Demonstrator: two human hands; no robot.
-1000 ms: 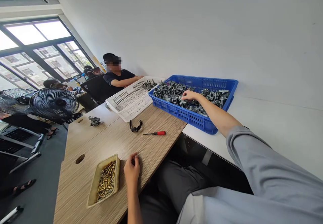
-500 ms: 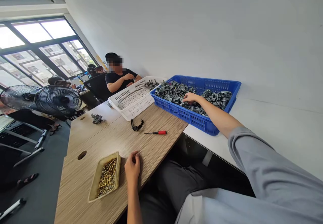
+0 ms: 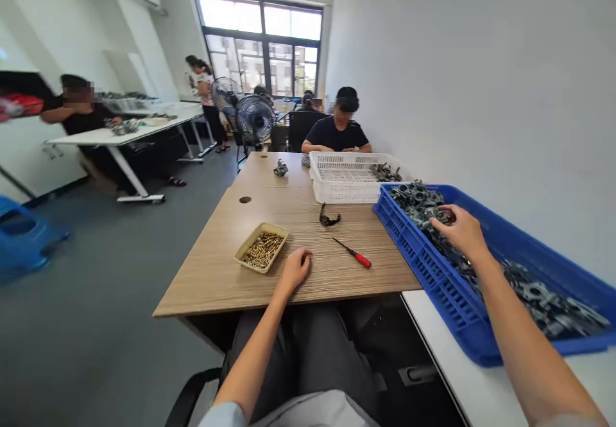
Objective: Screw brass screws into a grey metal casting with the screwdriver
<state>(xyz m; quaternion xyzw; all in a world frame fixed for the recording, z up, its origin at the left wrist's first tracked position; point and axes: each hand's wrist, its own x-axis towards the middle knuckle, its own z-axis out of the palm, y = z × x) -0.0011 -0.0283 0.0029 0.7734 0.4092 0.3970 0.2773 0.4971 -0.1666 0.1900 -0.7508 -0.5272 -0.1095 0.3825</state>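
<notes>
My left hand rests on the wood-grain table, its fingers curled in and nothing seen in them. Just left of it is a cream tray of brass-coloured screws. Over the near-left side of the blue crate, my right hand has its thumb and fingers bent around a grey metal part, partly hidden by the fingers. Many similar metal parts lie in the crate. A screwdriver with a red handle lies between my hands, its tip pointing away to the left.
A black watch lies beyond the screwdriver. Behind it, a white crate holds metal parts at its right. A metal assembly sits farther left. Another person sits at the far end. Fans stand beyond the table.
The view has turned left and levelled, bringing more of the room into sight. My right hand is still at the blue crate, and my left hand still rests beside the screw tray.
</notes>
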